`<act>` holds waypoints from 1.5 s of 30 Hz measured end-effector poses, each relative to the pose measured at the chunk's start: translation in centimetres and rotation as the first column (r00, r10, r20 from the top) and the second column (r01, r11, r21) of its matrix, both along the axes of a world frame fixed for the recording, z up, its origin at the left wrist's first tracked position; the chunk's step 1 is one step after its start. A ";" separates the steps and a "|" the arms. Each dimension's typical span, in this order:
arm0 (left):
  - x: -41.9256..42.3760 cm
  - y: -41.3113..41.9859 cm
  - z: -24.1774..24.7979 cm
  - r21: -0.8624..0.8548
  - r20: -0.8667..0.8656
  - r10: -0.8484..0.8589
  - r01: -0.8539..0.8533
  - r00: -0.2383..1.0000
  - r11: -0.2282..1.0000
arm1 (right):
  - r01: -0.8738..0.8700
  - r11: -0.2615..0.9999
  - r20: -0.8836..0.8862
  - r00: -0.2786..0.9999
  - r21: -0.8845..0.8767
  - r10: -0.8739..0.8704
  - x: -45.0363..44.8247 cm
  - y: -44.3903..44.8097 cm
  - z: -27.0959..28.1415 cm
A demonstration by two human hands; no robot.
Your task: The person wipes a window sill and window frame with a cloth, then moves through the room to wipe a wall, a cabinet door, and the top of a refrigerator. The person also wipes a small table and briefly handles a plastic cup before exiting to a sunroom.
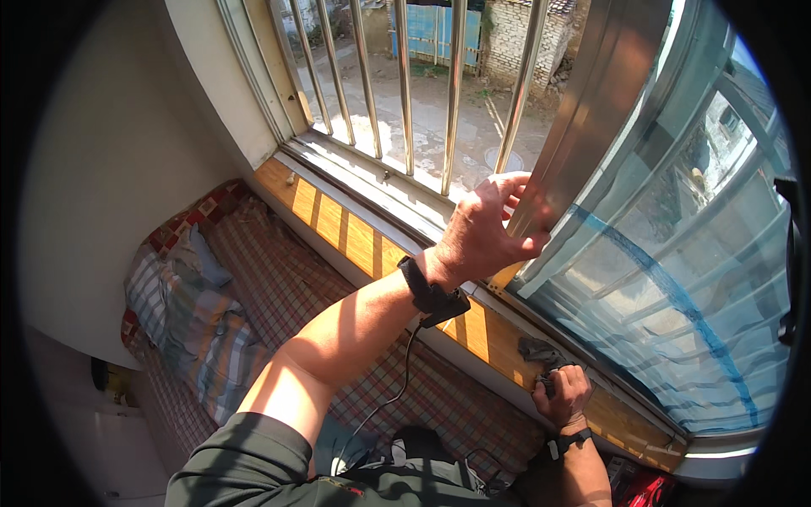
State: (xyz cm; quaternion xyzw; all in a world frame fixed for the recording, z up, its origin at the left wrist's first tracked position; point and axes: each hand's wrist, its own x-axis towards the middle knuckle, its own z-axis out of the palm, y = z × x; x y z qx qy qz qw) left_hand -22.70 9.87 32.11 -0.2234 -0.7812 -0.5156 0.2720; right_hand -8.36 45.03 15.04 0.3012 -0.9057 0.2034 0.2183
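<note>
My left hand (485, 228) grips the edge of a metal-framed window sash (583, 108), its fingers reaching round the outer side and the thumb lying on the inner side. On that wrist sits a black strap with a small box and a cable (408, 361). Lower right, my right hand (565, 394) is closed on a dark grey cloth (538, 350), which rests on the wood-patterned windowsill (469, 329). Part of the cloth is hidden under the fingers. A black band with a small device circles the right wrist.
Metal bars (405, 95) stand outside the open part of the window. A blue translucent sheet or curtain (671, 291) shows at the glass. Below the sill lies a bed with a checked sheet (285, 266) and a crumpled plaid cover (190, 323). A small pale object (291, 179) sits on the sill.
</note>
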 end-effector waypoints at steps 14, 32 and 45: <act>-3.4 -16.4 -1.1 0.023 -0.091 0.535 -0.535 0.840 0.844 | 0.050 0.993 0.051 0.997 0.109 -0.056 0.1 -0.1 -1.0; 8.6 1.0 -4.1 -0.209 -0.325 -0.166 0.100 0.931 0.973 | 0.051 0.991 0.054 0.997 0.125 -0.058 -0.1 -0.2 0.3; 7.1 17.2 -3.3 -0.703 -0.260 -0.327 0.054 0.908 0.709 | 0.097 0.994 -0.037 0.995 0.041 -0.096 0.5 -0.3 -1.0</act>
